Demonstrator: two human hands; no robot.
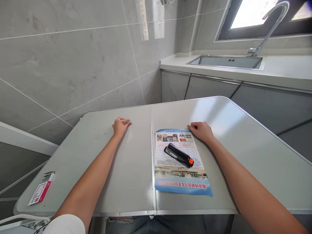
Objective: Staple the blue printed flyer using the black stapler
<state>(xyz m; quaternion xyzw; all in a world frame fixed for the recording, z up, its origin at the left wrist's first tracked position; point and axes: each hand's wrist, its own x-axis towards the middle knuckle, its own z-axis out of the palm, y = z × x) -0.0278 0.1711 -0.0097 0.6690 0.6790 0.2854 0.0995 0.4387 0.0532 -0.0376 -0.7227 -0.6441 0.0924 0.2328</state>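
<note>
Pinching a small metallic-looking piece (126,122) in the left hand (120,125); resting the right hand (201,131), fingers curled, by the far right corner of the printed leaflet (180,175), though unable to tell whether grasping anything. Seeing the black stapler (179,155), apparently closed, lying across the leaflet on the tabletop (136,175), out of either grasp. Judging progress as early: with the piece in hand, but the stapler neither opened nor lifted. Farther left, finding a red-and-white packet (42,192) with thin grey strips (48,175). Unable to identify the piece, mostly covered by fingers, or to read print beneath the stapler.
</note>
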